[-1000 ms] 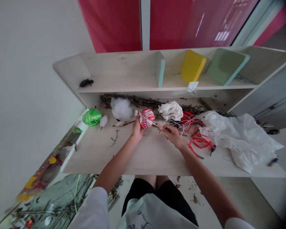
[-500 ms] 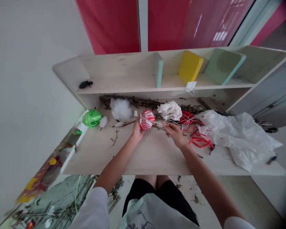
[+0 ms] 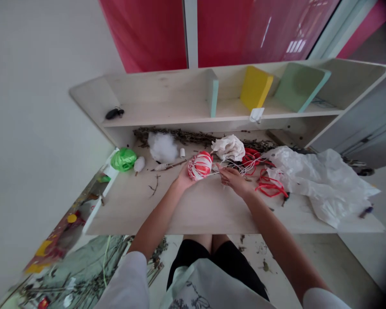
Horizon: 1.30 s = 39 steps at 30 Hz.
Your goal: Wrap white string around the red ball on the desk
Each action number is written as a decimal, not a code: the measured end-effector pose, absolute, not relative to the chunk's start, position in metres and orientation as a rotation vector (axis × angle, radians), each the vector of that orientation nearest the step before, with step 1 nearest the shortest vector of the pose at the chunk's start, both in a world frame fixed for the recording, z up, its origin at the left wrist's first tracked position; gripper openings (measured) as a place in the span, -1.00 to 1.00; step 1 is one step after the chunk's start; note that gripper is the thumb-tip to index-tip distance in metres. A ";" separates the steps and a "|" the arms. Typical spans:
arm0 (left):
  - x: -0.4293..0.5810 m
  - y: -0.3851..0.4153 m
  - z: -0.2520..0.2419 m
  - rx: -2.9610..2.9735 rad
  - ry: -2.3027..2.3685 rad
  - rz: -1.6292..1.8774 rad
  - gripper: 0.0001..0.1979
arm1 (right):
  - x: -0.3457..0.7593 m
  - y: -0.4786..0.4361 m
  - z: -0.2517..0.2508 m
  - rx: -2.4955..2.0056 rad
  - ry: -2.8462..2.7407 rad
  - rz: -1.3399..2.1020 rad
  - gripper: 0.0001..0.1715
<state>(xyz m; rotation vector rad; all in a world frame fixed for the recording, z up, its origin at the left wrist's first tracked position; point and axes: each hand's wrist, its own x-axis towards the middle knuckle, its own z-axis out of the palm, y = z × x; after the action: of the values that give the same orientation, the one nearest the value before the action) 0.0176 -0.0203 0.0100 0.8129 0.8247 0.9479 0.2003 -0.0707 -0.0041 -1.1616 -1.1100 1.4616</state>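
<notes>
Small shift over the last second: a bit of a turn on the red-and-white ball [image 3: 200, 165], stripes lying more sideways now, plus a nudge to the right, away from the cotton wad [image 3: 162, 146]. Sitting in the left hand [image 3: 184, 179], palm up and cupped under it, fingers curled in rather than spread. Right hand [image 3: 233, 180] just beside the ball, fingers pressed together, apparently pinching the white strings [image 3: 234, 166] coming off it, though the exact grip is too small to make out. Strings looking straighter between ball and fingers, so probably some pull on them now, with no obvious slack near the ball. No telling how far above the bench top [image 3: 206, 210] the ball is. Crumpled cloth [image 3: 228, 147] just behind it, red cord [image 3: 270, 185] off to the right, and a plastic bag [image 3: 318, 184] past that. Over on the left, a green ribbon ball [image 3: 123, 159], with dry twigs [image 3: 180, 136] along the back.
</notes>
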 end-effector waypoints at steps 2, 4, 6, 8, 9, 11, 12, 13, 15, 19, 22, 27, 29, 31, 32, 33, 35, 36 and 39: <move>0.018 -0.022 0.009 0.848 0.801 0.799 -0.60 | 0.202 -0.071 -0.005 -1.118 -1.045 1.591 -0.33; 0.017 -0.026 0.008 0.953 0.780 0.701 -0.64 | 0.205 -0.070 -0.006 -1.130 -0.988 1.640 -0.37; 0.015 -0.030 0.008 1.089 0.787 0.648 -0.64 | 0.207 -0.069 -0.007 -1.165 -0.934 1.645 -0.42; 0.014 -0.033 0.008 1.241 0.829 0.614 -0.61 | 0.209 -0.069 -0.006 -1.169 -0.891 1.667 -0.44; 0.013 -0.034 0.009 1.320 0.857 0.598 -0.58 | 0.210 -0.068 -0.005 -1.157 -0.872 1.681 -0.44; 0.014 -0.037 0.010 1.487 0.909 0.610 -0.55 | 0.211 -0.068 -0.004 -1.130 -0.839 1.679 -0.42; 0.015 -0.038 0.011 1.579 0.932 0.651 -0.55 | 0.211 -0.068 -0.003 -1.117 -0.827 1.655 -0.42; 0.016 -0.040 0.011 1.676 0.953 0.714 -0.56 | 0.211 -0.068 -0.002 -1.107 -0.818 1.619 -0.41; 0.018 -0.042 0.013 1.871 0.990 0.858 -0.59 | 0.212 -0.068 0.000 -1.095 -0.812 1.535 -0.41; 0.021 -0.047 0.017 2.143 0.962 0.889 -0.64 | 0.212 -0.070 0.004 -1.059 -0.838 1.436 -0.40; 0.023 -0.052 0.018 2.274 0.944 0.804 -0.63 | 0.212 -0.072 0.008 -1.057 -0.855 1.401 -0.43; 0.030 -0.062 0.017 2.457 1.047 0.707 -0.58 | 0.214 -0.074 0.011 -1.116 -0.975 1.204 -0.42; 0.033 -0.065 0.014 2.517 1.078 0.693 -0.55 | 0.215 -0.075 0.013 -1.103 -1.031 1.146 -0.42; 0.037 -0.068 0.011 2.559 1.110 0.687 -0.53 | 0.215 -0.078 0.016 -1.082 -1.103 1.127 -0.43; 0.038 -0.069 0.010 2.567 1.126 0.686 -0.52 | 0.215 -0.079 0.017 -1.075 -1.147 1.121 -0.44; 0.039 -0.070 0.009 2.565 1.141 0.685 -0.52 | 0.215 -0.081 0.019 -1.070 -1.194 1.117 -0.44; 0.041 -0.071 0.008 2.534 1.169 0.689 -0.54 | 0.214 -0.083 0.022 -1.072 -1.271 1.100 -0.45; 0.042 -0.071 0.008 2.504 1.186 0.698 -0.55 | 0.214 -0.084 0.023 -1.078 -1.298 1.088 -0.46; 0.041 -0.067 0.009 2.362 1.239 0.749 -0.58 | 0.213 -0.085 0.024 -1.092 -1.345 1.050 -0.45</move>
<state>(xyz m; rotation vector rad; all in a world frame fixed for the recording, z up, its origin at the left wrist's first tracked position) 0.0410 -0.0674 0.0086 2.3624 1.2385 0.7492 0.2131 -0.0855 0.0242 -1.0916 -1.3447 1.0502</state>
